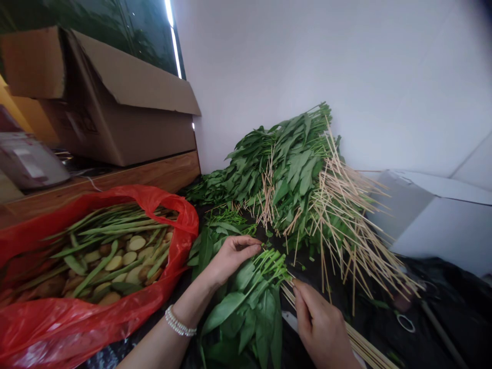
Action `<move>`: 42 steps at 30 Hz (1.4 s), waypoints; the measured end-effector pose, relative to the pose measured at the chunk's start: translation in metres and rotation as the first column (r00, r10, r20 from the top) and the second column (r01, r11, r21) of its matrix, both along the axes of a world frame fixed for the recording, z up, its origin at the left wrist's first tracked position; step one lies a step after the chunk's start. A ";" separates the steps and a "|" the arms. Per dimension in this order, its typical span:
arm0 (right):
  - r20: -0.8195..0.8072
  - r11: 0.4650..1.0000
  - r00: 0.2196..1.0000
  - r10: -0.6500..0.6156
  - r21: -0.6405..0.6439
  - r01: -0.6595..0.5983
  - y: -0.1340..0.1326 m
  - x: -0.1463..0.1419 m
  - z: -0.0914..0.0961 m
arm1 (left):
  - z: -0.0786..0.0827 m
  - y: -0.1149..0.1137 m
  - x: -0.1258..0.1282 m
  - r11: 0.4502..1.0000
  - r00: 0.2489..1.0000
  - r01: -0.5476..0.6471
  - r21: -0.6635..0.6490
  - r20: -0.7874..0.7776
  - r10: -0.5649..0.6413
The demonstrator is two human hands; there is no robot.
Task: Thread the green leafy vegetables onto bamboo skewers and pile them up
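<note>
A bunch of leafy green stems (246, 307) lies in front of me, its cut stem ends side by side and pointing away. My left hand (236, 256), with a beaded bracelet at the wrist, is pinched closed just beyond those ends; what is between its fingertips is too small to name. My right hand (323, 323) is closed at the right side of the bunch, thumb and fingers on a bamboo skewer near the stems. More loose bamboo skewers (371, 348) run beneath that hand. Its palm side is hidden.
Skewered leafy bundles (295, 169) are piled against the white wall, their sticks (353, 225) jutting right. At left, a red plastic bag (184, 241) holds green beans and cut potatoes. A cardboard box (146, 128) stands behind it; a white box (446, 220) is at right.
</note>
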State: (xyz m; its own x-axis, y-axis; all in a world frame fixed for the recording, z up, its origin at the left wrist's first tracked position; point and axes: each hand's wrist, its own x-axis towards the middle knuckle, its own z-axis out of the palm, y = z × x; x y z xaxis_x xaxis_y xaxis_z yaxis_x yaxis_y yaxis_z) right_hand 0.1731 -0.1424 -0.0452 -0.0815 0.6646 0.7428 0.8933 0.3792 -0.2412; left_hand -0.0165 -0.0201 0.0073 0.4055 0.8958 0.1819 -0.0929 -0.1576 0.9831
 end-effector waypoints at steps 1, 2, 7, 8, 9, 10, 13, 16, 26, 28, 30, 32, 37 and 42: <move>-0.001 1.000 1.000 0.002 -0.004 -0.002 0.000 0.000 0.000 | 0.001 0.000 0.000 1.000 1.000 0.003 0.005 -0.006 -0.003; -0.002 1.000 1.000 0.005 -0.009 -0.005 0.000 0.000 0.000 | 0.002 -0.001 0.000 1.000 1.000 0.004 0.010 -0.011 -0.004; 0.014 1.000 1.000 0.012 -0.012 -0.011 0.000 0.000 0.001 | 0.005 -0.001 -0.001 0.999 0.999 0.023 0.038 -0.025 -0.023; 0.022 1.000 1.000 0.009 -0.007 -0.009 0.000 0.000 0.001 | 0.005 0.000 -0.002 0.999 0.999 0.026 0.044 -0.025 -0.025; 0.030 1.000 1.000 0.006 -0.005 -0.006 0.000 0.000 0.002 | 0.004 0.000 -0.002 0.998 0.999 0.028 0.049 -0.027 -0.027; 0.036 1.000 0.999 0.004 -0.003 -0.004 0.000 0.000 0.002 | 0.004 0.000 -0.002 0.998 0.999 0.031 0.052 -0.031 -0.029; 0.038 1.000 0.999 -0.003 0.001 0.003 0.000 -0.001 0.002 | 0.001 0.002 -0.001 0.998 0.998 0.046 0.038 -0.036 -0.045; 0.031 1.000 1.000 0.004 0.006 -0.004 0.000 -0.001 0.001 | -0.001 0.002 0.001 0.998 0.999 0.050 -0.034 -0.016 -0.050; 0.002 1.000 1.000 0.023 0.007 -0.023 0.000 -0.001 0.001 | -0.006 0.002 0.000 0.990 0.996 0.065 -0.125 0.074 -0.056; 0.012 0.999 1.000 0.024 0.025 -0.025 0.000 -0.001 0.001 | -0.005 0.002 0.000 0.989 0.997 0.055 -0.138 0.066 -0.047; 0.026 0.999 0.999 0.025 0.028 -0.026 0.000 -0.001 0.000 | -0.006 0.002 0.001 0.985 0.997 0.061 -0.159 0.064 -0.051; 0.038 0.999 0.999 0.026 0.023 -0.027 0.000 0.000 -0.002 | -0.007 0.002 0.001 0.981 0.996 0.074 -0.180 0.063 -0.063; 0.057 1.000 0.998 0.008 -0.007 -0.007 0.000 0.001 -0.004 | -0.008 0.001 0.002 0.982 0.994 0.103 -0.160 0.039 -0.098; 0.035 1.000 0.999 0.020 0.012 -0.020 0.000 0.000 -0.002 | -0.005 -0.004 0.004 0.978 0.989 0.129 -0.166 0.086 -0.116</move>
